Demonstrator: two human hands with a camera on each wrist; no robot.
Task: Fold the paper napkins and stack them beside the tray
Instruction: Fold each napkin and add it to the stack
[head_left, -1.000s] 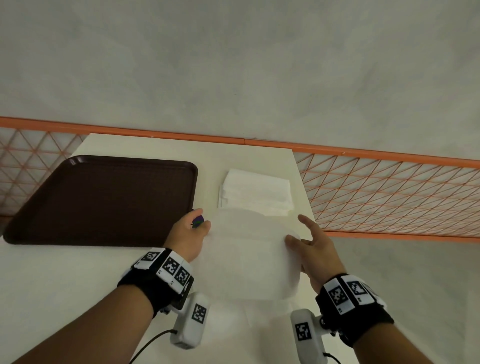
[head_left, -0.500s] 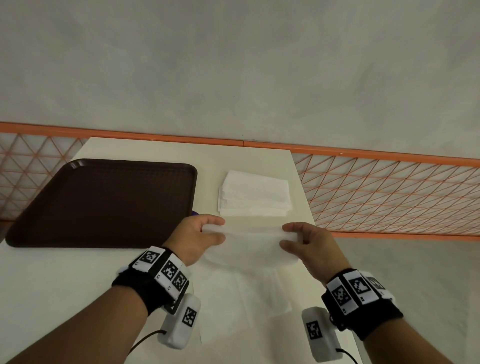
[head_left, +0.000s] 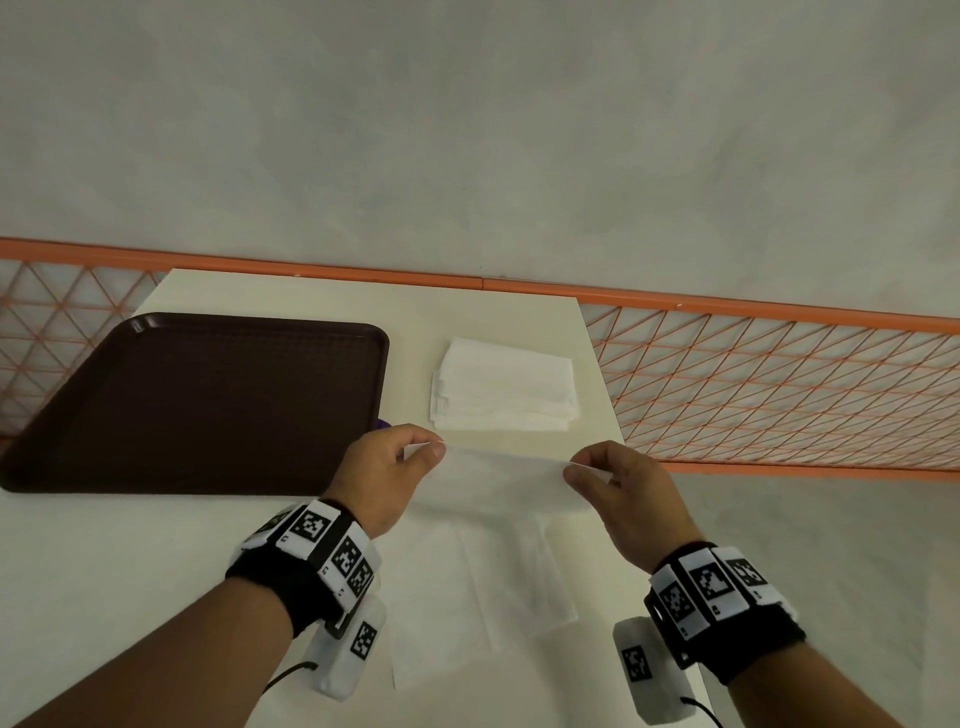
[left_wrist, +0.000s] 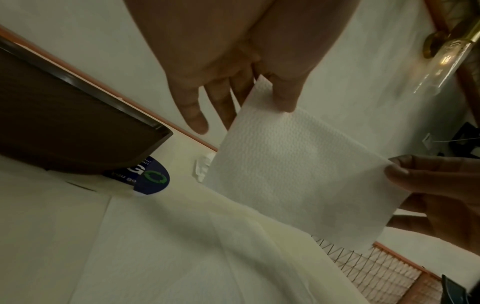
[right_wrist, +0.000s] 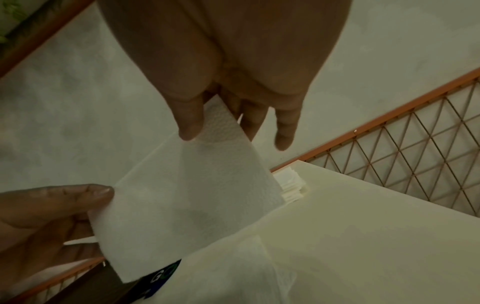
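Observation:
A folded white paper napkin (head_left: 504, 475) (left_wrist: 293, 174) (right_wrist: 187, 197) hangs just above the table between my hands. My left hand (head_left: 387, 467) (left_wrist: 259, 88) pinches its left top corner with thumb and forefinger. Its right top corner is pinched the same way by my right hand (head_left: 615, 483) (right_wrist: 207, 115). A stack of folded napkins (head_left: 504, 387) (right_wrist: 291, 183) lies beyond the hands, to the right of the dark brown tray (head_left: 197, 400) (left_wrist: 64, 123). Unfolded napkins (head_left: 483, 587) (left_wrist: 182, 246) lie flat on the table under my hands.
The cream table (head_left: 104, 561) ends close to my right hand at its right edge. An orange lattice railing (head_left: 779, 384) runs behind and to the right. A blue round sticker (left_wrist: 150, 176) shows at the tray's near right corner.
The napkin's far half came down toward me into a fold. Both hands then rose a little and shifted apart, now pinching the top corners of the hanging folded napkin.

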